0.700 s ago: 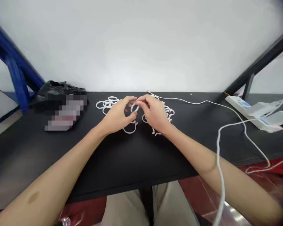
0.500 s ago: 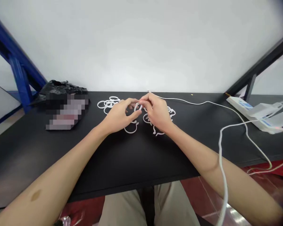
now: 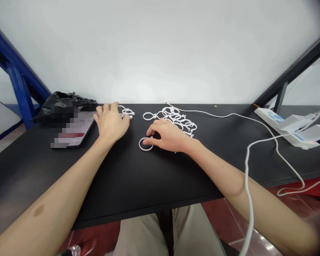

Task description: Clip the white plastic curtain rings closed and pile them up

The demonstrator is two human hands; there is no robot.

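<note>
My left hand is over the left group of white plastic rings, fingers spread and palm down, hiding part of that group. Whether its fingertips touch any ring I cannot tell. Toward the middle of the table, my right hand has its thumb and fingers apart around the upper right side of a single white ring. The thumb tip overlaps that ring, which lies flat. Behind and partly under the right hand are several more white rings with small clasp ends, spread in a loose cluster.
A phone showing a timer lies at left, before a crumpled black plastic bag. A white cable runs along the back and loops over my right forearm. A white power strip with plugs sits right on the black table.
My hands have parted from the ring held between them. The left moved left to the left group of rings; the right came down and nearer, to the single ring.
</note>
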